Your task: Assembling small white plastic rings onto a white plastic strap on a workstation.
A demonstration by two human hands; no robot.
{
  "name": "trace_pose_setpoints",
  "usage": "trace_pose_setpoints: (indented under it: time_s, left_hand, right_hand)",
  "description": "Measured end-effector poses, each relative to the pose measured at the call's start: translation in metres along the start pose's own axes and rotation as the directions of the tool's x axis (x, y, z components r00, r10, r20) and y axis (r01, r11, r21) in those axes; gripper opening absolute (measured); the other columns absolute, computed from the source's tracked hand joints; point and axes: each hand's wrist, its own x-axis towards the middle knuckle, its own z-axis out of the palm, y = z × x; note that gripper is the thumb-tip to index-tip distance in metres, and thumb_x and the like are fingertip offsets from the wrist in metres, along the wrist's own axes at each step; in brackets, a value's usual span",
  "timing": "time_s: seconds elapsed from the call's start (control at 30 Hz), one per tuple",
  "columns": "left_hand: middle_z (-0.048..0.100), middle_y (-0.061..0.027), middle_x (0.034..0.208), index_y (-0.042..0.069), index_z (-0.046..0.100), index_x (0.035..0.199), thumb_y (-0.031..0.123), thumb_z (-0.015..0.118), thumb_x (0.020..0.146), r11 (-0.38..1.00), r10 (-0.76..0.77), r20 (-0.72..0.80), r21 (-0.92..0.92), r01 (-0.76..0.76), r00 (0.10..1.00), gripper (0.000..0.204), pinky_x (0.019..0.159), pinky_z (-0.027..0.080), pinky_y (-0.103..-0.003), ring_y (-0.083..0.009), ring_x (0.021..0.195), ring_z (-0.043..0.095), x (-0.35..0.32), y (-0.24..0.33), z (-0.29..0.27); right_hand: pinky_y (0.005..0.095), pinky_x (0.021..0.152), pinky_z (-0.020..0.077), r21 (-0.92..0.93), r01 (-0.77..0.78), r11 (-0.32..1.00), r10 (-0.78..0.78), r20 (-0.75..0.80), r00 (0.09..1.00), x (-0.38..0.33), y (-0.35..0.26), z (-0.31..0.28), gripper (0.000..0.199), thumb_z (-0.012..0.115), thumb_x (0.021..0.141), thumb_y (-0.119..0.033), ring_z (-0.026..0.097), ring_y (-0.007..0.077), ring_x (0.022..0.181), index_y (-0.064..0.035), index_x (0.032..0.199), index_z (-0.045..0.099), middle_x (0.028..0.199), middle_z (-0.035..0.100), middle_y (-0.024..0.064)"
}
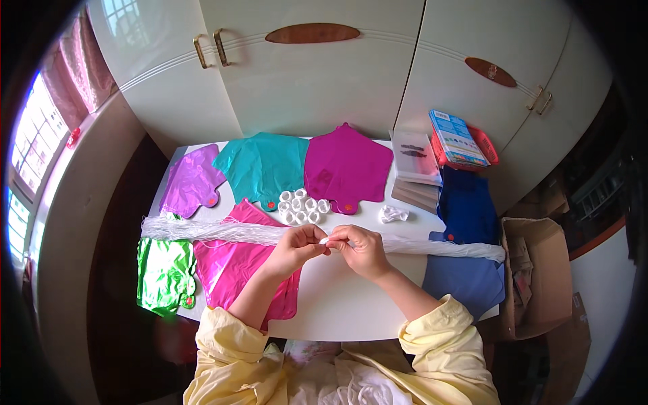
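Observation:
Over the middle of the table, my left hand (302,246) and my right hand (360,251) meet with their fingertips pinched on a small white piece (325,240). The fingers hide most of it, so its exact kind cannot be told. Beneath and behind my hands, a long bundle of white strings (202,230) stretches across the table. Just beyond them stands a cluster of several small white rolls (301,206). A crumpled white piece (393,214) lies to their right. Under my left forearm is a flat pink foil balloon (236,260).
Flat foil balloons lie around: purple (192,179), teal (264,165), magenta (347,165), green (164,273) and blue (466,280). At the back right are a clear plastic box (414,158) and a red basket (484,145) with packets. An open cardboard box (543,277) stands beside the white table (347,307).

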Motion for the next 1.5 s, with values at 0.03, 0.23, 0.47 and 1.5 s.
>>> trace_pose_setpoints:
  time_s: [0.03, 0.23, 0.47, 1.5]
  left_hand:
    - [0.057, -0.0080, 0.092, -0.003, 0.050, 0.093, -0.006, 0.054, 0.082, 1.000, 0.007, -0.001, -0.001, -0.007, 1.000, 0.012, 0.077, 0.047, -0.028, -0.0164, 0.085, 0.060, 0.000, 0.000, 0.001]
    - [0.052, -0.0067, 0.085, 0.004, 0.038, 0.086, -0.008, 0.050, 0.082, 0.996, 0.091, 0.053, 0.005, -0.091, 0.994, 0.018, 0.072, 0.047, -0.028, -0.0170, 0.081, 0.060, 0.000, 0.004, 0.003]
    - [0.049, -0.0049, 0.082, 0.005, 0.036, 0.091, -0.009, 0.049, 0.083, 0.978, 0.194, 0.050, 0.063, -0.197, 0.980, 0.021, 0.070, 0.046, -0.027, -0.0131, 0.080, 0.058, 0.001, -0.001, -0.002]
    - [0.055, -0.0046, 0.122, 0.012, 0.056, 0.117, 0.024, 0.060, 0.079, -0.014, 0.434, 0.039, 0.999, -0.037, 0.900, 0.040, 0.090, 0.035, -0.045, -0.0227, 0.119, 0.045, 0.008, -0.021, -0.019]
  right_hand:
    - [0.0286, 0.060, 0.0521, -0.010, 0.002, 1.000, -0.002, -0.001, 1.000, 0.000, -0.002, 0.000, 0.011, 0.069, 0.074, -0.001, 0.065, 0.0206, 0.069, -0.0032, 0.080, 0.060, 0.080, 0.066, 0.0073]
    - [0.0278, 0.060, 0.0518, -0.042, -0.099, 0.994, 0.101, 0.064, 0.993, -0.001, -0.002, 0.000, 0.009, 0.067, 0.077, -0.002, 0.065, 0.0185, 0.069, -0.0028, 0.085, 0.062, 0.078, 0.066, 0.0079]
    - [0.0264, 0.063, 0.0517, -0.097, -0.160, 0.982, 0.175, 0.177, 0.969, 0.011, -0.014, -0.004, 0.006, 0.062, 0.081, -0.001, 0.064, 0.0155, 0.070, 0.0011, 0.086, 0.062, 0.080, 0.063, 0.0077]
    - [0.0318, 0.061, 0.0516, -0.680, -0.366, 0.635, 0.569, 0.092, 0.817, 0.066, 0.055, 0.016, 0.009, 0.066, 0.067, -0.014, 0.065, 0.0212, 0.059, -0.0061, 0.069, 0.066, 0.060, 0.064, 0.0098]
